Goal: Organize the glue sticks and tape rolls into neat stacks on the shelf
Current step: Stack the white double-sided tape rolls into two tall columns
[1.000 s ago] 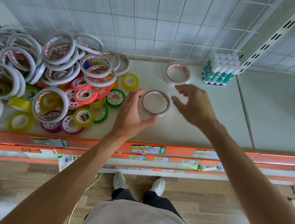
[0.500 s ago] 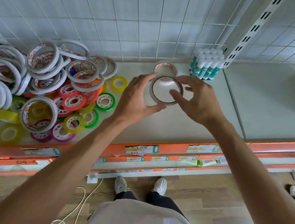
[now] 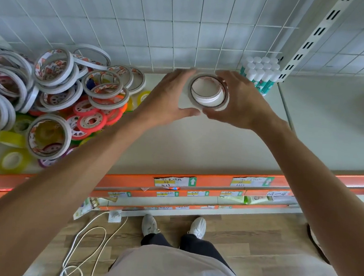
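Cupping a white tape roll [image 3: 209,91] between them, the left hand [image 3: 169,97] and right hand [image 3: 242,103] curl fingers round its rim above the shelf [image 3: 198,143], beside the glue sticks [image 3: 260,73].

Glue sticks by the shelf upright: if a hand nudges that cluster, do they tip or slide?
Probably tip: the glue sticks are tall, narrow tubes standing on end. Packed tight, they would likely knock each other over. Lying down, round bodies should roll on the smooth shelf.
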{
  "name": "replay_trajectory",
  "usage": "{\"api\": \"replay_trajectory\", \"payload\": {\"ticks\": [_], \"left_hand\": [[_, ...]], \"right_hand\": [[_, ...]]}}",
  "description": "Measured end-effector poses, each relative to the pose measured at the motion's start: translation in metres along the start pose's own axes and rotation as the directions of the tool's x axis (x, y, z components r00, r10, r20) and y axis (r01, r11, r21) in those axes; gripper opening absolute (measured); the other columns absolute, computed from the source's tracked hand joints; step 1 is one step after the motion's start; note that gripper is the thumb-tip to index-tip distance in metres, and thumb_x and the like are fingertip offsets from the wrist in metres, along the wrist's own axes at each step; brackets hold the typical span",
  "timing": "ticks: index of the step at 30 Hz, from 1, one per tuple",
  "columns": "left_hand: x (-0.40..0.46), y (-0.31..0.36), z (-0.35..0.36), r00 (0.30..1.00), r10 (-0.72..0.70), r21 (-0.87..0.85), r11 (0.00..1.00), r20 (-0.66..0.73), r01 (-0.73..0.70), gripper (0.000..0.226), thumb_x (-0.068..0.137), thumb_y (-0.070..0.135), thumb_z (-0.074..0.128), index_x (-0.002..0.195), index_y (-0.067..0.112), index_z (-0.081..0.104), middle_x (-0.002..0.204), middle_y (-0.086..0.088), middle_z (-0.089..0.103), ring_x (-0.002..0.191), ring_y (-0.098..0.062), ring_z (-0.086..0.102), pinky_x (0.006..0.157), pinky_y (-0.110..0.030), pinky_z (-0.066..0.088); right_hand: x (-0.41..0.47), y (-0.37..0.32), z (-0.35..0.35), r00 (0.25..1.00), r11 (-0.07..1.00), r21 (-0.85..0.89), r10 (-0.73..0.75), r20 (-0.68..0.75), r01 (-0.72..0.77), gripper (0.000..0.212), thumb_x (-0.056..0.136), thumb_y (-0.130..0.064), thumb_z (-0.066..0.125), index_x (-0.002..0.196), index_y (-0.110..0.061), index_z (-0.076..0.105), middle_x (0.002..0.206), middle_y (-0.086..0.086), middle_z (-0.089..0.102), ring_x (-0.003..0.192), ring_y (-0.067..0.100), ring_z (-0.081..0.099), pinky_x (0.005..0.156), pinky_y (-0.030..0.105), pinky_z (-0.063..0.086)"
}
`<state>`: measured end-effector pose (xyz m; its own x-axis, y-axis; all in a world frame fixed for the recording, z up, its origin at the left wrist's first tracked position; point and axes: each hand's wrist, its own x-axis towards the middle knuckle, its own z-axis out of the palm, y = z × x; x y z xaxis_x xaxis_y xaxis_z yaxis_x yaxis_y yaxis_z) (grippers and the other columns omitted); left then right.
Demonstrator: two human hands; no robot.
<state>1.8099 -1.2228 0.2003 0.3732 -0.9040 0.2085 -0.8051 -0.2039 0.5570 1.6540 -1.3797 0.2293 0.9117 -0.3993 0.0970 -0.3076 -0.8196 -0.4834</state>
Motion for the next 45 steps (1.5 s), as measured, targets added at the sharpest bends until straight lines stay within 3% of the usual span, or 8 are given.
{"api": "replay_trajectory", "payload": {"ticks": [4,7,11,35,45], "left_hand": [[0.014,-0.011,-0.008,0.995,-0.056,0.107,0.993,0.079,0.047,0.095,0.075,0.03,0.086,0.152,0.009,0.034,0.151,-0.012,0.041,0.139,-0.03,0.038,0.114,-0.031,0.027],[0.014,-0.015,-0.011,0.992,-0.083,0.168,0.984,0.094,0.066,0.096,0.076,0.027,0.084,0.154,0.01,0.03,0.152,-0.013,0.04,0.141,-0.03,0.034,0.115,-0.031,0.023],[0.007,-0.022,-0.01,0.987,-0.112,0.215,0.973,0.117,0.085,0.096,0.077,0.029,0.081,0.155,0.01,0.029,0.15,-0.016,0.042,0.139,-0.035,0.035,0.116,-0.039,0.027],[0.012,-0.018,-0.009,0.975,-0.165,0.181,0.974,0.15,0.137,0.086,0.082,0.027,0.074,0.154,0.015,0.029,0.14,-0.015,0.046,0.134,-0.034,0.037,0.111,-0.042,0.033],[0.013,-0.017,-0.002,0.961,-0.203,0.208,0.964,0.188,0.163,0.087,0.085,0.027,0.073,0.155,0.009,0.025,0.147,-0.016,0.041,0.137,-0.034,0.036,0.114,-0.042,0.031]], "right_hand": [[0.028,0.007,0.015,0.989,0.989,-0.03,0.146,-0.006,-0.147,0.099,0.064,-0.047,0.085,0.144,-0.012,0.038,0.134,0.011,0.053,0.123,0.029,0.048,0.102,0.039,0.042],[0.042,0.008,0.024,0.981,0.981,-0.027,0.192,0.005,-0.192,0.103,0.066,-0.046,0.085,0.146,-0.01,0.032,0.136,0.015,0.049,0.126,0.032,0.044,0.105,0.041,0.041],[0.049,0.011,0.028,0.972,0.972,-0.029,0.232,0.025,-0.231,0.102,0.068,-0.044,0.086,0.145,-0.009,0.03,0.138,0.016,0.047,0.127,0.032,0.045,0.105,0.04,0.041],[0.053,0.013,0.039,0.963,0.964,-0.006,0.266,0.031,-0.266,0.104,0.069,-0.05,0.085,0.147,-0.011,0.028,0.141,0.015,0.046,0.127,0.032,0.046,0.105,0.045,0.044],[0.052,0.015,0.039,0.965,0.966,-0.03,0.259,0.036,-0.258,0.103,0.069,-0.052,0.085,0.145,-0.011,0.03,0.141,0.014,0.044,0.128,0.03,0.046,0.107,0.042,0.042]]}}
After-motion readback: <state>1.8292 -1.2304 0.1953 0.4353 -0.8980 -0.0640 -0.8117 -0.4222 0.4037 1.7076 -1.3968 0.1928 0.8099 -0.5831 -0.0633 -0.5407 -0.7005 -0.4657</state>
